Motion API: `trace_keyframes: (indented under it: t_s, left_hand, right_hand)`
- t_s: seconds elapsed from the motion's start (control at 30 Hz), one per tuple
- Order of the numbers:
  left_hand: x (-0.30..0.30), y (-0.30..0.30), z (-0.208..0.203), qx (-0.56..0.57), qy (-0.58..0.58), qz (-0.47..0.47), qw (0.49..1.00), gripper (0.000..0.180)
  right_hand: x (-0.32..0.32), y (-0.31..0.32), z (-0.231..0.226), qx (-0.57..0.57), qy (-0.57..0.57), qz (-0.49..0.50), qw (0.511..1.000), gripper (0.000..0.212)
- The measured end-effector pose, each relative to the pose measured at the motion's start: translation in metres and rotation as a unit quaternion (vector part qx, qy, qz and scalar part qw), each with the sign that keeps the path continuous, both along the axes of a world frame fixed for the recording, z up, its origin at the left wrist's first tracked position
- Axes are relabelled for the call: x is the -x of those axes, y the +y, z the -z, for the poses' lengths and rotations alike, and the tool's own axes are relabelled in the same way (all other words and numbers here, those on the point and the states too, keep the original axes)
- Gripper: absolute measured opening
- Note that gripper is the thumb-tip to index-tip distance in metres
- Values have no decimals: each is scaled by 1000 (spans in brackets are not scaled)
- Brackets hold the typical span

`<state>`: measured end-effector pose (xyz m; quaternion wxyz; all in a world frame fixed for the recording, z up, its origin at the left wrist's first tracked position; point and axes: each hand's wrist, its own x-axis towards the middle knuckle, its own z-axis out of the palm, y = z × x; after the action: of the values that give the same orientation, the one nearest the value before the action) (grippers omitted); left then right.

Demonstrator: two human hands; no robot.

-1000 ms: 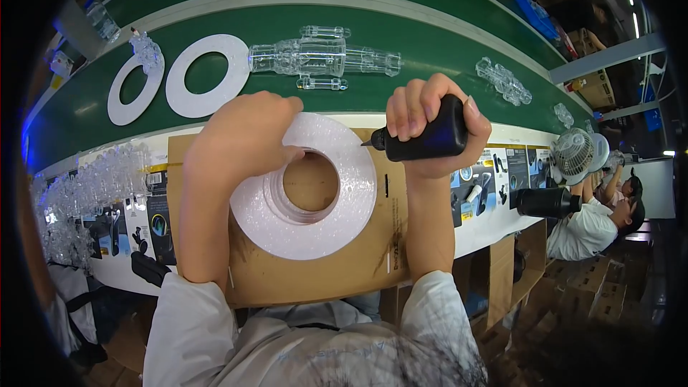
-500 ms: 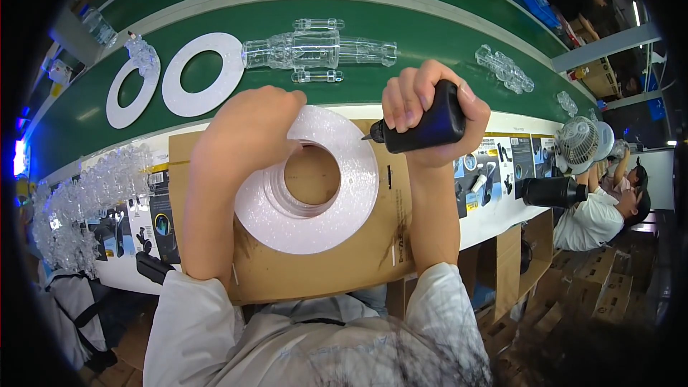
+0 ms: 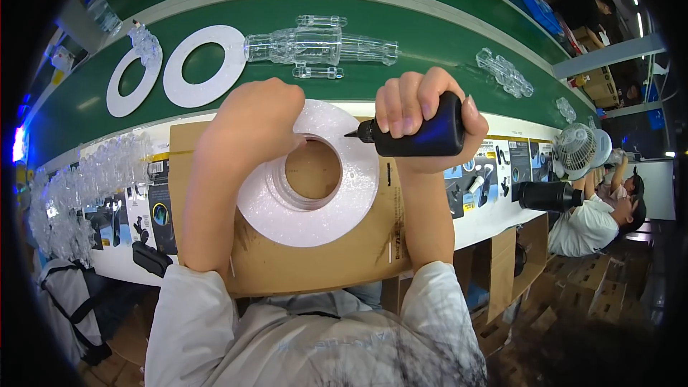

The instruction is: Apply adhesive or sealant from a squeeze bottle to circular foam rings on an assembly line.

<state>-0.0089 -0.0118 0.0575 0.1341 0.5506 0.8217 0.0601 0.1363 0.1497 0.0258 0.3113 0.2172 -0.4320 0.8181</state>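
**Right hand grips black bottle over speckled white ring**

The right hand [image 3: 417, 100] is wrapped tightly around a black bottle [image 3: 438, 136], fingers curled over its top and thumb along the far end. The bottle lies on its side in the grip, its thin dark nozzle [image 3: 352, 134] pointing left over the upper right part of a speckled white ring [image 3: 322, 226]. Whether the tip touches the ring cannot be told.

The left hand [image 3: 261, 118] is bent over the ring's upper left side, thumb near the edge of the central hole. Its fingers are mostly hidden, so whether they pinch the ring cannot be told. The hole's inner wall shows several stepped edges.

The ring is on a sheet of brown cardboard [image 3: 308, 272], which lies on the white surface [image 3: 473, 233] between the person's forearms. A heap of clear pieces [image 3: 64, 208] covers the left part of the surface; a second black bottle [image 3: 548, 196] lies to the right, near a small fan [image 3: 575, 145].

Beyond, on a green strip [image 3: 430, 79], are two flat white rings [image 3: 231, 64], the left one with a clear piece on its upper part. A long clear assembly [image 3: 315, 46] lies just beside the right one, and a smaller clear part [image 3: 504, 72] farther right. At the far right sits another person [image 3: 591, 229] in a light top.
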Motion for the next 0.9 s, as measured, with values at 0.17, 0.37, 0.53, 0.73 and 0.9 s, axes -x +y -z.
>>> trace_keyframes:
  t_s: [0.17, 0.37, 0.53, 0.73, 0.9]
  left_hand:
    - [0, 1, -2, 8, -3, -5, 1000, 27]
    - [2, 1, 4, -7, 2, 5, 1000, 28]
    - [1, 1, 2, 0, 4, -4, 1000, 29]
    - [0, -2, -5, 19, 15, -22, 999, 32]
    - [3, -5, -9, 40, 17, -39, 998, 37]
  right_hand:
    - [1, -3, 1, -4, -14, 16, 1000, 39]
    - [0, -3, 2, -2, -23, 17, 1000, 39]
    - [1, -4, 2, 2, -32, 5, 999, 38]
    - [1, -6, 0, -7, -48, 23, 999, 38]
    - [1, -7, -1, -4, -61, 23, 998, 37]
